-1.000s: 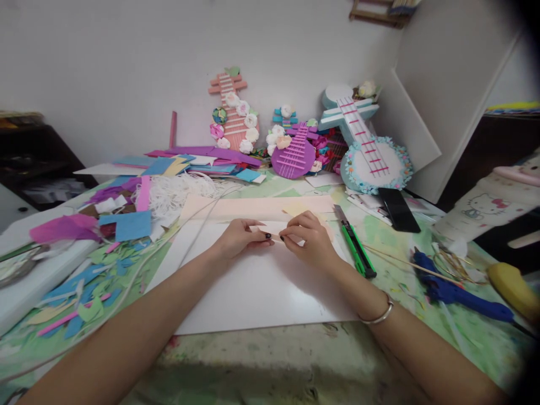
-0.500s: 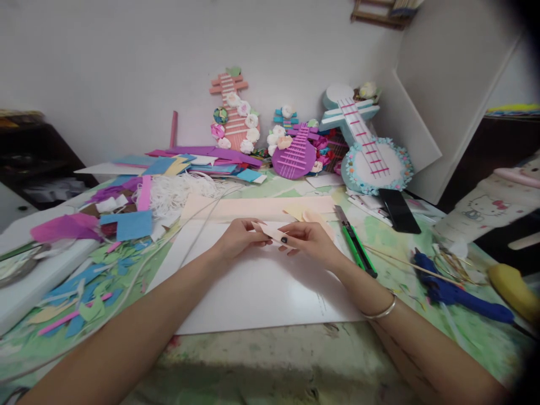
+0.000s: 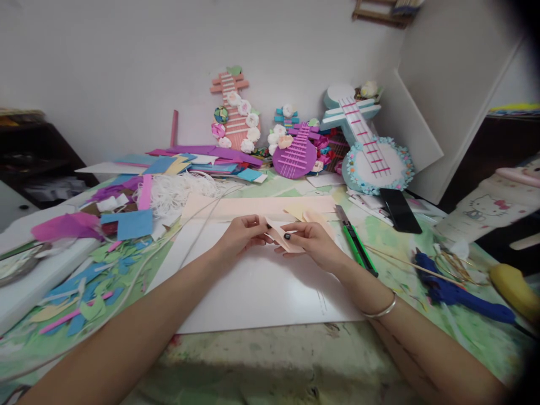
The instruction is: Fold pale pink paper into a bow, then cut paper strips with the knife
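Observation:
Between my two hands is a small piece of pale peach paper (image 3: 277, 234), held above a white board (image 3: 253, 292). My left hand (image 3: 243, 235) pinches its left end between thumb and fingers. On its right side, my right hand (image 3: 310, 241) grips the same piece, thumb on the near face. Behind my right hand lie a few cut peach and yellowish paper pieces (image 3: 297, 211). A long peach paper strip (image 3: 236, 207) stretches along the board's far edge. Just right of my right hand rests a green utility knife (image 3: 358, 244), blade pointing away.
Paper scraps (image 3: 93, 295) and a heap of white string (image 3: 177, 194) cover the left. On the right are a blue glue gun (image 3: 459, 295), a black phone (image 3: 400, 211) and a cup (image 3: 485, 205). Decorated lute-shaped crafts (image 3: 295, 152) stand along the wall.
The peach paper has turned in my fingers and now slants down to the right. My left thumb has shifted up onto its near face; both hands stay in about the same place.

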`<state>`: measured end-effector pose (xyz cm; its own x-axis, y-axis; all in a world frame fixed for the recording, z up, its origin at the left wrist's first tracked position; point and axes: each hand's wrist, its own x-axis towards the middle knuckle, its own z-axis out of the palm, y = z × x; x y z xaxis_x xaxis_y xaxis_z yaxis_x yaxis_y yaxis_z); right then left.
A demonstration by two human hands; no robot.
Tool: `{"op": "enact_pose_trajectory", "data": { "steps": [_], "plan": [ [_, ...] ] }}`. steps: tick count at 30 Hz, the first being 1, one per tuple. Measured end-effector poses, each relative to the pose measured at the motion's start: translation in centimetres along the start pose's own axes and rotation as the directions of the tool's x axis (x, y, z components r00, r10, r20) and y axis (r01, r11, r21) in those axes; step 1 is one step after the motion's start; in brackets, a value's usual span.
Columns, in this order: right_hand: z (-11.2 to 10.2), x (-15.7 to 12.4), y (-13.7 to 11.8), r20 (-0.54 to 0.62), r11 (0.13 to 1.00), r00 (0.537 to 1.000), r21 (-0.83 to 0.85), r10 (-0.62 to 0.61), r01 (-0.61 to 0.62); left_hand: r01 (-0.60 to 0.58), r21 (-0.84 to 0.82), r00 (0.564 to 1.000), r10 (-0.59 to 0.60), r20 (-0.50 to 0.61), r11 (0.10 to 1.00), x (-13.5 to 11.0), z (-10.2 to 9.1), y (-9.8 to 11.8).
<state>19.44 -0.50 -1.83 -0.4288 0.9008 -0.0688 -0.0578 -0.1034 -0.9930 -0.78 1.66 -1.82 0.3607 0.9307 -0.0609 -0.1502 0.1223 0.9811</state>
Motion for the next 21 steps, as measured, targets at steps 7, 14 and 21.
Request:
{"op": "enact_pose_trajectory", "data": {
  "steps": [7, 14, 21],
  "plan": [
    [0.44, 0.13, 0.33, -0.003, 0.995, 1.000, 0.095, 0.013, -0.013, 0.009, 0.041, 1.000, -0.009, 0.009, 0.999, -0.21, 0.59, 0.38],
    [0.66, -0.06, -0.28, -0.021, 0.980, 0.998, 0.192, 0.057, -0.052, 0.003, 0.095, 1.000, -0.003, 0.002, 0.995, -0.22, 0.51, 0.33],
    [0.77, -0.02, -0.43, -0.035, 0.976, 0.997, 0.212, 0.063, -0.054, 0.015, 0.128, 0.999, -0.020, 0.043, 0.992, -0.41, 0.60, 0.41]
  ]
}}
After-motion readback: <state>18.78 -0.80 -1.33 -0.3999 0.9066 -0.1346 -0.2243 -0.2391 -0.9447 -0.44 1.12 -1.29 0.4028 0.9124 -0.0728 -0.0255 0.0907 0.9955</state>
